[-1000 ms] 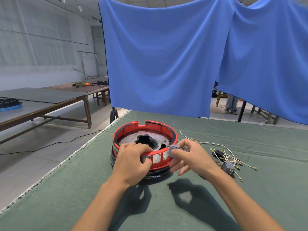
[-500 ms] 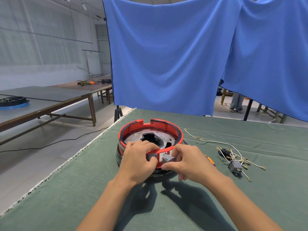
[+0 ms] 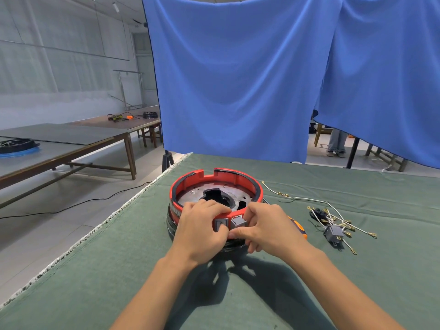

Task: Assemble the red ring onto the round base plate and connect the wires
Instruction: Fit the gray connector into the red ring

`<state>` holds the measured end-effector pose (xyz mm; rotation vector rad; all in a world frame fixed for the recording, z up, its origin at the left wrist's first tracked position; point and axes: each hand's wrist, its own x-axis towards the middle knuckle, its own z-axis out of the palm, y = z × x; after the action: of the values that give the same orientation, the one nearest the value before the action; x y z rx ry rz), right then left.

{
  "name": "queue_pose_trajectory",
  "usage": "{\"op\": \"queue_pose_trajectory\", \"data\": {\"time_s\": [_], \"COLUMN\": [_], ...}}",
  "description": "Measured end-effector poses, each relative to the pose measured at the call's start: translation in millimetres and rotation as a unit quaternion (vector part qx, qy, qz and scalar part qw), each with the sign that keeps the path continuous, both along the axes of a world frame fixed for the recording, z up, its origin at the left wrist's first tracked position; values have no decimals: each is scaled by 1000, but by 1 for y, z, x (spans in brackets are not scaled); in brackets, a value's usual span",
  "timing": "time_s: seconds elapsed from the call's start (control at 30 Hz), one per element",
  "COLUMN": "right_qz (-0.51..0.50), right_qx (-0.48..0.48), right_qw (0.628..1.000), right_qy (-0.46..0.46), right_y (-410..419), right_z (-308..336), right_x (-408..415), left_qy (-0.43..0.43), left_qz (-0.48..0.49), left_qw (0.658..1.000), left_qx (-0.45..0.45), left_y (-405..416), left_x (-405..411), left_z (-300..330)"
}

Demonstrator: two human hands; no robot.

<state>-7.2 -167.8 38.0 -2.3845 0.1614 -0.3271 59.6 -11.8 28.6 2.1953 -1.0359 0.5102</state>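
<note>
The red ring [image 3: 215,186] already sits on the round base plate [image 3: 214,198], mid-desk. The left hand [image 3: 202,227] curls over the ring's near wall; the right hand [image 3: 264,225] pinches a grey switch [image 3: 237,221] against it. The wires [image 3: 333,217] lie loose to the right, unconnected. The desk [image 3: 119,270] edge runs close on the left; open room lies right.

right: wires [image 3: 333,216], screwdriver [image 3: 298,228] block | left: bare cloth [image 3: 119,258] open
</note>
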Motion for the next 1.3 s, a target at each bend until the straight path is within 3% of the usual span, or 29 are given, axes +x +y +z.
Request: {"op": "queue_pose_trajectory", "data": {"time_s": [0.23,0.43,0.6,0.73,0.83,1.3], "right_qz": [-41,3,20,-36,-21,56], "right_qx": [8,103,80,-39,-76,-16], "right_qw": [999,993,996,998,996,997], "right_qy": [-11,52,44,-28,-46,-59], "right_y": [1,-4,-15,-21,-24,-30], "right_z": [2,12,19,17,13,11], "right_x": [-1,-4,-6,-5,-4,3], "left_qy": [-1,-1,-11,-16,-20,3], "left_qz": [-4,-6,5,12,16,11], "left_qw": [1000,1000,1000,1000,999,999], "left_qx": [0,-12,-16,-16,-23,-46], "left_y": [-2,-3,-5,-7,-8,-10], "left_x": [-3,-5,-4,-1,-1,-1], "left_z": [0,1,-1,-2,-3,0]}}
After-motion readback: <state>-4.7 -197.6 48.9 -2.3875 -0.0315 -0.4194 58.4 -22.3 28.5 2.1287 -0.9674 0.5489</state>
